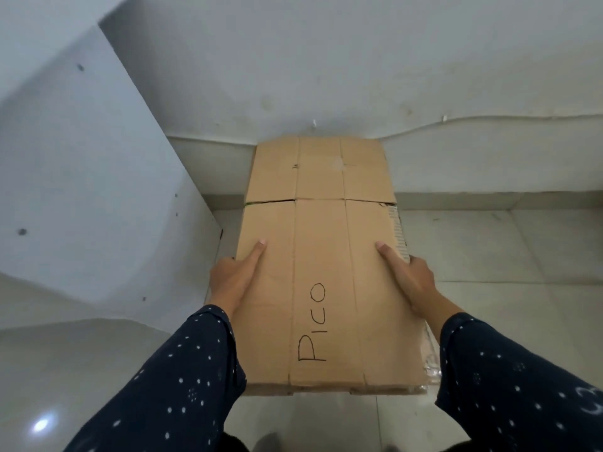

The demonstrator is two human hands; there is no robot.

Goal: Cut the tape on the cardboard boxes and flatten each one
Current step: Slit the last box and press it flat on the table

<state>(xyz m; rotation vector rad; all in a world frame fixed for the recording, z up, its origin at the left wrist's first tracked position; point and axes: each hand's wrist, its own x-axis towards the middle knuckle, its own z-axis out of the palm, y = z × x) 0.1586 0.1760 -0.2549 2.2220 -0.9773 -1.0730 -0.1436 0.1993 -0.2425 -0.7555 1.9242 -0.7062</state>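
Observation:
A flattened brown cardboard box (321,243) with "PICO" handwritten on it fills the middle of the view, held above the floor with its far end toward the wall. My left hand (233,282) grips its left edge, thumb lying on top and fingers hidden underneath. My right hand (409,277) grips the right edge the same way, thumb on the top face. A slit runs across the cardboard about a third of the way from the far end. Clear tape remnants show at the near right corner.
A white wall (326,60) stands behind the box and a white panel (81,174) angles in at the left. Pale floor tiles (505,256) spread to the right and below. My feet show dimly at the bottom edge.

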